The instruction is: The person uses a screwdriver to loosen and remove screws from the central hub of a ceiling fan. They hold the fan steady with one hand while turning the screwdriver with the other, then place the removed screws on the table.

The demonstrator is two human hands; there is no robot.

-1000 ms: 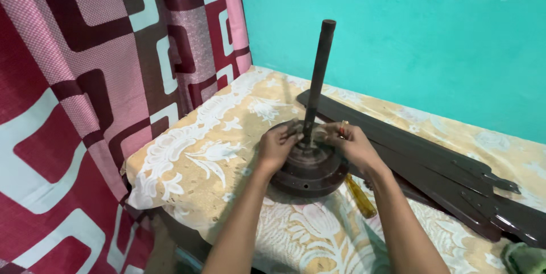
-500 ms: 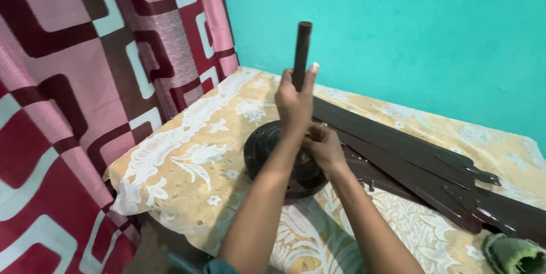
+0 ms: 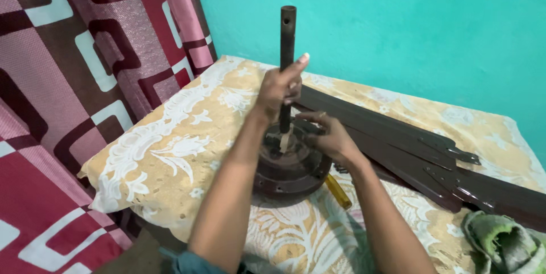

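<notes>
A dark brown ceiling-fan motor (image 3: 290,167) sits on a table covered with a yellow and white floral cloth (image 3: 165,154). A dark downrod (image 3: 286,41) rises upright from its centre. My left hand (image 3: 280,87) is wrapped around the rod at mid-height. My right hand (image 3: 327,133) rests on the top of the motor at the foot of the rod, fingers curled around the hub. What the fingers pinch is hidden.
Dark brown fan blades (image 3: 409,143) lie across the table behind and to the right of the motor. A yellow-handled tool (image 3: 338,191) sticks out from under the motor. A green crumpled rag (image 3: 503,239) lies at the right. A patterned curtain (image 3: 74,69) hangs on the left, a teal wall behind.
My left hand has moved from the motor's top up onto the rod and grips it. The right hand has stayed at the base. The camera has shifted closer.
</notes>
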